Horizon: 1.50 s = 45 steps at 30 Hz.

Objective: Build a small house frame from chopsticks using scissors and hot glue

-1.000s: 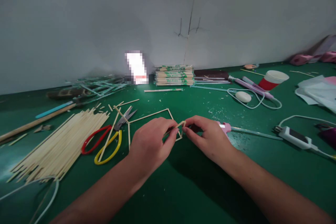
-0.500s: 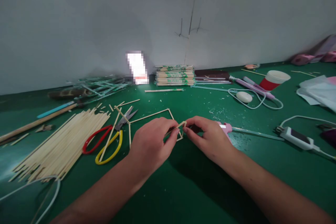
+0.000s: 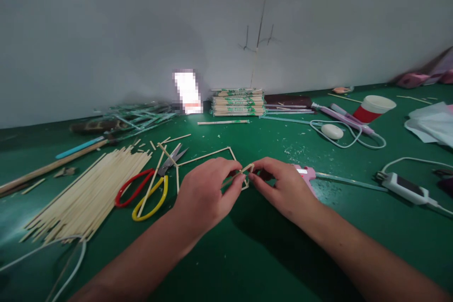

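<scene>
Thin pale wooden stick piece [image 3: 247,168], angled at its right end, is pinched by left hand [image 3: 208,186] and right hand [image 3: 285,185], slanting up rightward. Angular pale wooden stick frame [image 3: 203,156] is partly hidden behind them on green counter [image 3: 215,264].

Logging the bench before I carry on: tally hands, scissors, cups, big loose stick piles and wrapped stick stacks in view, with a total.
Hands: 2 (left hand, right hand)
Scissors: 1
Cup: 1
Loose stick pile: 1
Wrapped stick stack: 1
Total: 6
</scene>
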### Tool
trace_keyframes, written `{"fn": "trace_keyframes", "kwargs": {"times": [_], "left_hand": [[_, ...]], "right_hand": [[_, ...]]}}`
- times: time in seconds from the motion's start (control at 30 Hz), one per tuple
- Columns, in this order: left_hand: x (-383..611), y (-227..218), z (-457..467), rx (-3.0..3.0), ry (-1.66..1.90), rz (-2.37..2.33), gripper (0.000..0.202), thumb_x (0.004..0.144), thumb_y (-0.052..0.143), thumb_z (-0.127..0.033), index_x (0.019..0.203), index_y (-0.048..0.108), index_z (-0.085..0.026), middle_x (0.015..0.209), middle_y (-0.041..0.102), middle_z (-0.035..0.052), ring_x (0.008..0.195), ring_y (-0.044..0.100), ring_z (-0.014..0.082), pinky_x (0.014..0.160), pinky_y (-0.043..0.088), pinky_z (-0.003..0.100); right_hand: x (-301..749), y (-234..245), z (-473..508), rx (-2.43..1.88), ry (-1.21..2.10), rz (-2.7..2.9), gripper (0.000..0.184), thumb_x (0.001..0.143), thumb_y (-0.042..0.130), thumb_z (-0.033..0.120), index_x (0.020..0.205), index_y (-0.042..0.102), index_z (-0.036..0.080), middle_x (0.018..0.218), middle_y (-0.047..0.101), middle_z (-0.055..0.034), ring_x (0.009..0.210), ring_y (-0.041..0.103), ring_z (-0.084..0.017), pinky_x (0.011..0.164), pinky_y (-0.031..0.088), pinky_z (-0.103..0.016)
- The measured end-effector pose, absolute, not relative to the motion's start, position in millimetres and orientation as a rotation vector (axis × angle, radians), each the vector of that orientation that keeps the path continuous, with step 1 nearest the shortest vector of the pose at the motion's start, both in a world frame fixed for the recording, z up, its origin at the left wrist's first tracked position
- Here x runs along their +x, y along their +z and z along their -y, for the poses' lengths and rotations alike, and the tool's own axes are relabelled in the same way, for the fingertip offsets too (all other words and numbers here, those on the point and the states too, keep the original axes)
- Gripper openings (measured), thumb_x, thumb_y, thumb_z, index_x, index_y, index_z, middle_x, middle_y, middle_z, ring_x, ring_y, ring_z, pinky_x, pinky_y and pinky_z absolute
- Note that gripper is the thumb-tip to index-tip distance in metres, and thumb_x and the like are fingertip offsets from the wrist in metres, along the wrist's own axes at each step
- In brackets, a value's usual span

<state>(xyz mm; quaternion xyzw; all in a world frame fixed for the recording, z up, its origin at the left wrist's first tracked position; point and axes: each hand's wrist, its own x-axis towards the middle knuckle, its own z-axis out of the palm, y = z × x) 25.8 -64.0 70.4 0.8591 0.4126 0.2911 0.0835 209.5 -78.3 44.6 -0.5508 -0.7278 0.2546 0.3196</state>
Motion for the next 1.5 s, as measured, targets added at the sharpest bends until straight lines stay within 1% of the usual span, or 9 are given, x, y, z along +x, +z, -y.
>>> {"fn": "trace_keyframes", "kwargs": {"times": [0.17,0.3,0.4,0.57,0.8,0.97,1.07,1.3,1.5], "left_hand": [[2.0,87.5,59.1,2.518,0.891,-1.363,0.019,0.089,0.048,-0.031,0.096,0.063,-0.020,0.090,0.068,0.0028,0.082,0.062,0.0161,0.073,0.049,0.029],[-33.5,78.8,61.4,2.474,0.768,-1.525,0.021,0.090,0.046,-0.028,0.097,0.063,-0.020,0.093,0.070,0.0026,0.083,0.064,0.0176,0.075,0.052,0.030],[-59.7,57.4,66.0,2.550,0.567,-1.540,0.026,0.086,0.043,-0.018,0.103,0.062,-0.019,0.099,0.070,0.0049,0.090,0.064,0.0195,0.083,0.052,0.035],[-86.2,36.8,66.4,2.740,0.336,-1.226,0.039,0.079,0.037,-0.005,0.106,0.062,-0.018,0.114,0.064,0.0062,0.113,0.055,0.0204,0.099,0.044,0.041],[-88.6,39.5,63.1,2.759,0.256,-1.144,0.033,0.081,0.039,-0.005,0.100,0.064,-0.016,0.107,0.064,0.0074,0.104,0.057,0.0197,0.092,0.048,0.038],[-89.7,34.9,63.7,2.743,0.275,-1.168,0.028,0.083,0.043,-0.009,0.100,0.064,-0.016,0.104,0.065,0.0071,0.100,0.059,0.0196,0.088,0.049,0.038],[-90.4,34.4,62.8,2.727,0.310,-1.163,0.027,0.083,0.043,-0.009,0.099,0.064,-0.017,0.101,0.066,0.0064,0.098,0.060,0.0190,0.088,0.049,0.038],[-95.0,39.6,63.0,2.664,0.251,-1.111,0.031,0.080,0.044,-0.007,0.100,0.064,-0.018,0.110,0.063,0.0059,0.104,0.058,0.0180,0.090,0.048,0.036],[-104.7,39.6,60.1,2.608,0.161,-1.149,0.024,0.084,0.046,-0.014,0.099,0.064,-0.021,0.114,0.060,0.0041,0.104,0.057,0.0184,0.088,0.048,0.035]], "right_hand": [[209.8,45.1,80.4,-1.484,0.662,1.917,0.018,0.084,0.053,0.025,0.100,0.062,0.022,0.088,0.067,-0.0031,0.069,0.060,-0.015,0.064,0.046,-0.030],[209.2,44.3,81.1,-1.506,0.661,1.908,0.021,0.084,0.052,0.027,0.102,0.061,0.022,0.085,0.066,-0.0026,0.068,0.060,-0.015,0.063,0.047,-0.030],[210.2,43.5,82.2,-1.498,0.656,1.855,0.025,0.083,0.054,0.031,0.106,0.060,0.021,0.090,0.066,-0.0038,0.066,0.059,-0.015,0.061,0.048,-0.030],[215.1,42.0,86.6,-1.465,0.573,1.715,0.034,0.080,0.060,0.037,0.111,0.058,0.022,0.091,0.062,-0.0038,0.065,0.056,-0.014,0.060,0.048,-0.031],[210.7,49.1,93.3,-1.100,0.391,1.397,0.056,0.077,0.062,0.021,0.129,0.042,0.032,0.099,0.056,-0.0037,0.067,0.054,-0.016,0.058,0.047,-0.034],[209.9,52.9,101.9,-0.912,0.230,1.355,0.056,0.076,0.060,0.013,0.127,0.048,0.032,0.088,0.058,-0.0052,0.068,0.056,-0.020,0.053,0.049,-0.036],[212.1,51.0,108.2,-0.813,0.233,1.543,0.058,0.075,0.055,0.006,0.128,0.048,0.027,0.083,0.060,-0.0042,0.062,0.057,-0.018,0.048,0.049,-0.033],[211.6,55.4,112.8,-0.753,0.159,2.035,0.044,0.073,0.050,0.001,0.112,0.055,0.020,0.071,0.062,-0.0005,0.056,0.056,-0.013,0.051,0.045,-0.027],[200.9,44.4,105.5,-0.799,0.338,2.372,0.018,0.083,0.053,0.016,0.099,0.060,0.018,0.079,0.067,-0.0031,0.067,0.060,-0.015,0.060,0.047,-0.030]]}}
